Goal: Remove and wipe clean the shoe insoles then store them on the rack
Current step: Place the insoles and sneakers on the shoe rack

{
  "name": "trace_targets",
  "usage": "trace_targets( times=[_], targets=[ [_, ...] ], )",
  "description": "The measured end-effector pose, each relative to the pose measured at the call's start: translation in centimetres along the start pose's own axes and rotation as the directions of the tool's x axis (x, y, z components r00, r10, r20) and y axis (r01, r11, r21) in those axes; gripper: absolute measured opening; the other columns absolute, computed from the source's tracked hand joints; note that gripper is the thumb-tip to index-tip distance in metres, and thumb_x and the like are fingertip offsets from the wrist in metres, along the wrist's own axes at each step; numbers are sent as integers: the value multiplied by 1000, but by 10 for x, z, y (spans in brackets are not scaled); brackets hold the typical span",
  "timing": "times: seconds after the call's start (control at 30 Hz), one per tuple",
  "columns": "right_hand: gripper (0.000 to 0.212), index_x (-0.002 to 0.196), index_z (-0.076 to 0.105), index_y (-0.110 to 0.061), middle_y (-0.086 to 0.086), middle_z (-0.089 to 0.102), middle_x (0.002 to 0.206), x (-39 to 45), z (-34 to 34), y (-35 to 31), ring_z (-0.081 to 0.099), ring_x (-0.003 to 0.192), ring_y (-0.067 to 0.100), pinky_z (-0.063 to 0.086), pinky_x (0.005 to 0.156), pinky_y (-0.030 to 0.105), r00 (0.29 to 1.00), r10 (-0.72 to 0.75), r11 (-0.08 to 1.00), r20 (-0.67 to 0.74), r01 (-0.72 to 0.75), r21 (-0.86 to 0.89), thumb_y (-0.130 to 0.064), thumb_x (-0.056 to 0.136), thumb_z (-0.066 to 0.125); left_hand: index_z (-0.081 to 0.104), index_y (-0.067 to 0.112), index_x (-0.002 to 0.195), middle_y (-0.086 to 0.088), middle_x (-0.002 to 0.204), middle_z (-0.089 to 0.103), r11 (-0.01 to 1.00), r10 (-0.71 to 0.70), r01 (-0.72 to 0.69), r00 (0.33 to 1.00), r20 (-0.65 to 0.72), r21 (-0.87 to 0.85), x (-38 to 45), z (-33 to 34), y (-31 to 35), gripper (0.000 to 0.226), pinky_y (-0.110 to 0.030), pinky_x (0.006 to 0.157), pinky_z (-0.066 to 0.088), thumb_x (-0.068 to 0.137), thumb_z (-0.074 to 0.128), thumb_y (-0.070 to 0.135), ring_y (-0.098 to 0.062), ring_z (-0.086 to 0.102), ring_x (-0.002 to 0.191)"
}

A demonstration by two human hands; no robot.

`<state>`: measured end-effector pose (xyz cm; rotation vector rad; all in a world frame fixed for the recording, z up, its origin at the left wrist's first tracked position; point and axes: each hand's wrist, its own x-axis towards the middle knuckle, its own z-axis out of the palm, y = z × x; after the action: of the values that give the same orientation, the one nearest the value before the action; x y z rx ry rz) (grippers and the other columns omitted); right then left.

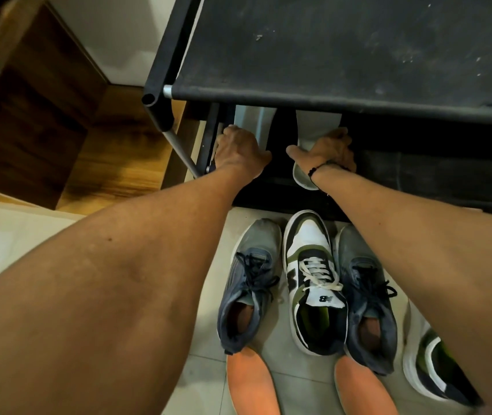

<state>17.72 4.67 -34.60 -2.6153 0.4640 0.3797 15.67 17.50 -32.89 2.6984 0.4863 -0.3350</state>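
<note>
Both grips press down on pale insoles on the rack's lower shelf (418,175): right hand (327,152) with fingers curled over the right insole (318,127), left hand (238,149) atop the left insole (250,122), each insole's long axis running away from its grip under the top shelf (343,55).

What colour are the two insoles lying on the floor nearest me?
Orange insoles, seen in the head view, the only one.

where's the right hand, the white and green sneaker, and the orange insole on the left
right hand (327,152), head view, on the back of the hand
white and green sneaker (310,235), head view, on its white toe
left orange insole (250,381), head view, on its flat middle
</note>
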Motion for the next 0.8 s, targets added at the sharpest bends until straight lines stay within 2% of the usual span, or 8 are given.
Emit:
trace_targets(
  times=[0.37, 0.53, 0.63, 0.8],
  targets=[
    [108, 147, 4, -1, 15, 25, 146, -3, 2, 0, 34, 129, 34, 39, 95, 43, 999, 26, 1000, -21, -26, 4, -59, 77, 62, 24, -3, 142, -16, 140, 35, 1000, -20, 20, 1000, 12, -8, 8, 12, -4, 89, -34, 101, 38, 81, 67, 47, -29, 37, 129],
    [114, 147, 0, -4, 14, 20, 148, -5, -3, 0, 29, 131, 34, 37, 97, 44, 998, 59, 998, 8, -59, 33, -63, 72, 64, 25, -3, 141, -16, 138, 35, 995, -24, 24, 1000, 2, 93, 3, 8, -3, 92, -35, 101, 36, 81, 62, 56, -30, 35, 127],
    [118, 147, -3, -6, 13, 18, 146, -17, -11, 7, 27, 131, 34, 36, 97, 44, 995, 92, 995, 37, -93, 28, -68, 70, 61, 33, -2, 139, -17, 133, 37, 983, -40, 46, 998, -38, 179, -14, 4, -3, 90, -34, 97, 36, 82, 57, 62, -30, 37, 121],
    [109, 147, 5, -4, 14, 22, 143, -71, -20, 27, 32, 128, 33, 39, 94, 43, 997, 78, 997, 7, -78, -25, -65, 75, 59, 42, -5, 132, -22, 131, 43, 981, -58, 59, 998, -9, 185, -77, 7, -5, 80, -37, 97, 36, 86, 52, 60, -34, 41, 120]
  ],
)
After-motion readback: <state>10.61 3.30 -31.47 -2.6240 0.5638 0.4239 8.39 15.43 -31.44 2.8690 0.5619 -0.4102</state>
